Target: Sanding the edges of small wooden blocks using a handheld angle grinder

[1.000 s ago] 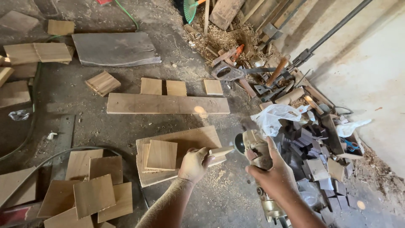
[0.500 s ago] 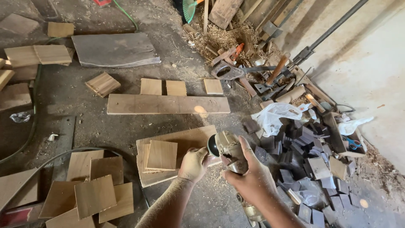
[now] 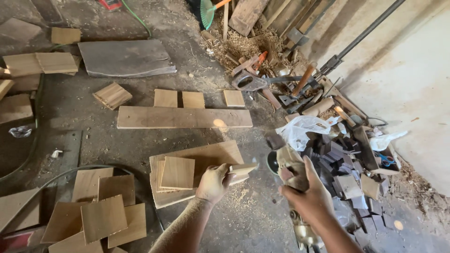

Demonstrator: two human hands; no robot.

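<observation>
Showing a small wooden block [image 3: 243, 169], held at lower centre of the frame above the floor [image 3: 93, 136]. The left hand [image 3: 213, 183] has its grip closed around the block's near end, so that the far end juts to the right. Just right of the block, apart from it, is the dark disc of a handheld power tool [image 3: 290, 171]; the right hand [image 3: 307, 197] grips the tool's body from above with fingers wrapped round it.

Directly behind and left of the left hand lies a wide board [image 3: 197, 161] with a square wooden tile [image 3: 177, 172] stacked on it. At lower left of the frame, overlapping square panels [image 3: 103, 211] lie in a loose heap, with a dark cable [image 3: 70, 171] curving above them. Across the middle of the frame lies a long plank [image 3: 183, 117]; three small squares [image 3: 193, 99] sit in a row just beyond it, and a stack of thin pieces [image 3: 111, 95] lies to their left. A grey slab [image 3: 124, 57] occupies the upper left.

At right of the frame, a pile of dark offcuts [image 3: 349, 173] lies beside the wall [image 3: 412, 84], with a white plastic bag [image 3: 302, 130] at its upper edge. Assorted hand tools and a saw [image 3: 251, 80] lie among shavings at upper centre.
</observation>
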